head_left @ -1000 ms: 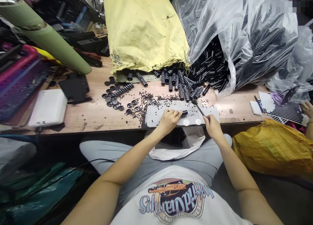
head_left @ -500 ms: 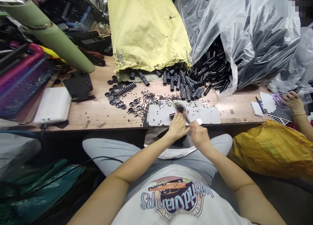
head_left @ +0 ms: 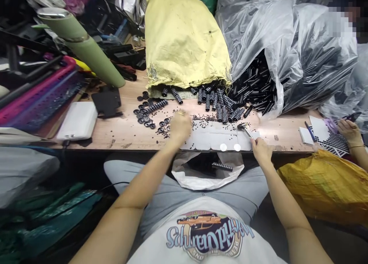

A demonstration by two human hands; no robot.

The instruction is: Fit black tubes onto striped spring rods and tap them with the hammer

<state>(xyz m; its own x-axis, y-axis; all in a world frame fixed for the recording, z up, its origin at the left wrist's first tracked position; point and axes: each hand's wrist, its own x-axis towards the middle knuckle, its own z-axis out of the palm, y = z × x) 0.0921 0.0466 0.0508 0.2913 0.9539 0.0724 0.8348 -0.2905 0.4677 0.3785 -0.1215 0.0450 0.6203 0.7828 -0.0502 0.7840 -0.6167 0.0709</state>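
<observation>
Hands well apart. R hand (head_left: 261,149) clamped on hammer (head_left: 247,131) handle; head points up-left fr fist, above far R part of pale board (head_left: 204,137); can't tell if touching. L hand (head_left: 181,128) blurred, over bench (head_left: 128,136) at board's L end; can't tell if fingers are spread or closed, or on what.

Board lies btwn hands, 2 wht discs (head_left: 223,147) along its near edge, just L of R hand. Blk beads (head_left: 205,117) strewn btwn & beyond hands. Blk caps (head_left: 147,120) just L of L hand, blk/wht tube beside. More blk/wht tubes (head_left: 219,112) piled beyond both hands, at yellow sack (head_left: 186,38); plain blk tubes (head_left: 254,82) spill fr clear bag (head_left: 319,61) beyond R hand. Below hands: wht bag (head_left: 195,183) in lap, 1 blk/wht tube inside. Far R of R hand: co-worker's hand (head_left: 349,130) nr dotted sheet (head_left: 323,135).
</observation>
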